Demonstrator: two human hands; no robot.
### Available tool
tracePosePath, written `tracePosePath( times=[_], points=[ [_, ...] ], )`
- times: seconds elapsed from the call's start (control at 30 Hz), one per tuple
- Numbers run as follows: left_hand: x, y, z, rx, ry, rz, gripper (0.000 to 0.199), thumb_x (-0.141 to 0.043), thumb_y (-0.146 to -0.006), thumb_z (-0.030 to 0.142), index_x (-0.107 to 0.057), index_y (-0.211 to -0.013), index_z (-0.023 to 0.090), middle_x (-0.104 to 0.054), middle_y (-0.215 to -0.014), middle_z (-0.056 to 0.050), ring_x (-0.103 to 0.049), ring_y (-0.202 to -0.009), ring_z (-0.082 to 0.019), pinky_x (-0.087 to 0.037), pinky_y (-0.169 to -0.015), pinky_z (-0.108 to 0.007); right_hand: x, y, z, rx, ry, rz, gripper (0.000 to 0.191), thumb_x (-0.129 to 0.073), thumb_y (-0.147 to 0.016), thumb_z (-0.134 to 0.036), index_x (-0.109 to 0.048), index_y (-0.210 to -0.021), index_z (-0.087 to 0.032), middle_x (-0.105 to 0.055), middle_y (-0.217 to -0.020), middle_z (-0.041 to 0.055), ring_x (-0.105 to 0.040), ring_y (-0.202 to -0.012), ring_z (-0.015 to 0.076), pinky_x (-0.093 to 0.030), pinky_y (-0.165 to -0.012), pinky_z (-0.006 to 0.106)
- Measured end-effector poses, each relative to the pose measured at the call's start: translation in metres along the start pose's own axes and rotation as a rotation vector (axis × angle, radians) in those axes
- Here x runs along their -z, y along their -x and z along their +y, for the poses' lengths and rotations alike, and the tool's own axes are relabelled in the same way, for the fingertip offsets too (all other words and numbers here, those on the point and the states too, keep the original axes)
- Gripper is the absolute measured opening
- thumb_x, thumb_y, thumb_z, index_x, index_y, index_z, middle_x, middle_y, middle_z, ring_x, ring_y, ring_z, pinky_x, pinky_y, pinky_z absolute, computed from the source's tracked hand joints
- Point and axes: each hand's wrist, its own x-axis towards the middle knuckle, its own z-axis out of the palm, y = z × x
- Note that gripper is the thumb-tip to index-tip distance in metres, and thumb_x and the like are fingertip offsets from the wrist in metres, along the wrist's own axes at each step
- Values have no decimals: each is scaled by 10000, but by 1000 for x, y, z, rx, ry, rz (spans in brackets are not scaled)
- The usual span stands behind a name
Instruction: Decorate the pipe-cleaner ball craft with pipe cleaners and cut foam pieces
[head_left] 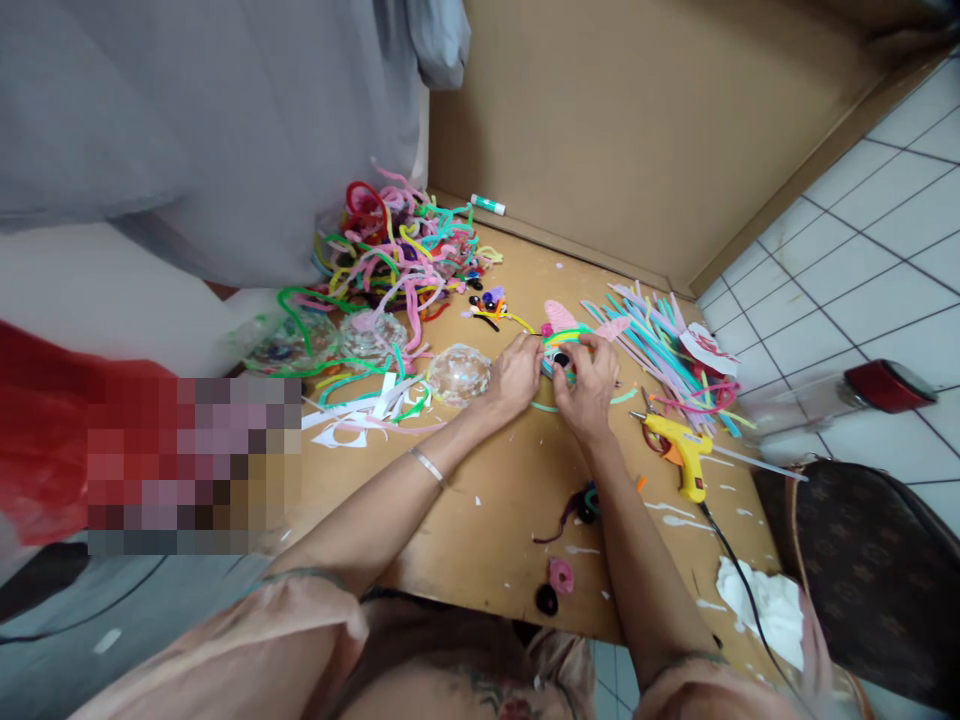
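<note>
A colourful pipe-cleaner figure (568, 338) lies between my hands at the middle of the table, with green, yellow and blue bands, a black-and-white eye and two pink ear-like loops at the top. Pressed against its left side, my left hand (516, 378) has its fingers closed at the edge. Thumb and fingers of my right hand (591, 388) grip the other side, next to the eye. A green pipe cleaner pokes out beneath the hands. Beside my left wrist sits a clear plastic ball (459, 374). Part of the figure is hidden by my fingers.
At back left rises a tangled heap of pipe cleaners (405, 255). Straight pipe cleaners (652, 340) lie at right, near a yellow glue gun (686, 452) with a trailing cord. A glue stick (487, 205), crumpled tissue (765, 605), bottle (810, 405) and brown bag (877, 580) are around.
</note>
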Motion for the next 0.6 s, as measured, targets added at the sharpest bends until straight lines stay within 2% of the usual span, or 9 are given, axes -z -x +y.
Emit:
tracePosePath(
  times=[0.27,0.6],
  points=[
    [1,2,3,2,-2,-16,175,-397,-925,140,-571,-924,165,-611,-974,-97,-578,-900,-207,-465,-841,-322,-1,0,1,13,17,13,302,-549,-856,-257,-591,-1146,-180,-545,-1186,152,-508,-1126,303,-411,-931,440],
    [4,6,4,-11,-3,26,143,-413,-932,156,-553,-915,182,-598,-939,-79,-575,-889,-192,-466,-838,-310,1,0,-3,14,19,32,304,-529,-871,-291,-582,-1152,-186,-540,-1257,164,-493,-1189,306,-391,-959,446]
  ],
)
